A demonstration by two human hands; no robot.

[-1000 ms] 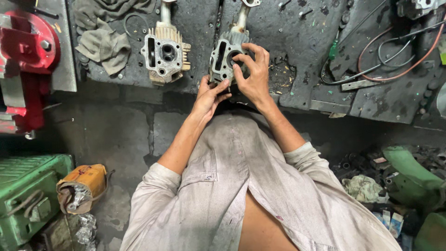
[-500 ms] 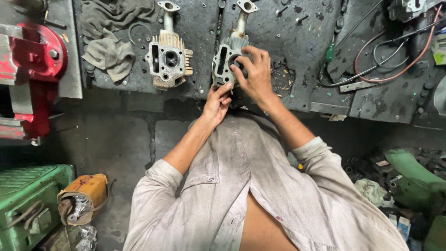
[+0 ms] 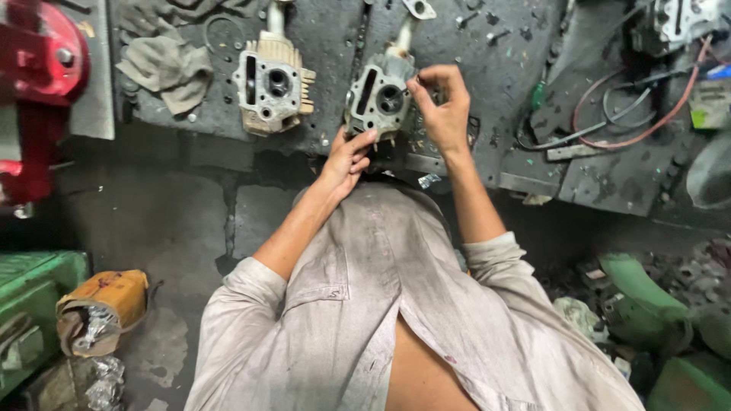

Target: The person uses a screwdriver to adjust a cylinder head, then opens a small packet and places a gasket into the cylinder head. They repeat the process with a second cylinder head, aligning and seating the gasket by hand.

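Cylinder head [image 3: 378, 97], grey cast metal, sits at the near edge of the dark, greasy tabletop [image 3: 487, 68]. Head view: left hand [image 3: 348, 156] clasps its lower corner, fingers closed on the casting; right hand [image 3: 440, 103] has fingertips pinched at its right side, apparently on a small part too small to identify. Judgement: left grip should brace firmly so the casting cannot rock while the right works with fine pressure. A second, similar casting [image 3: 270, 82] stands just left; a rag [image 3: 167, 68] lies beyond it.
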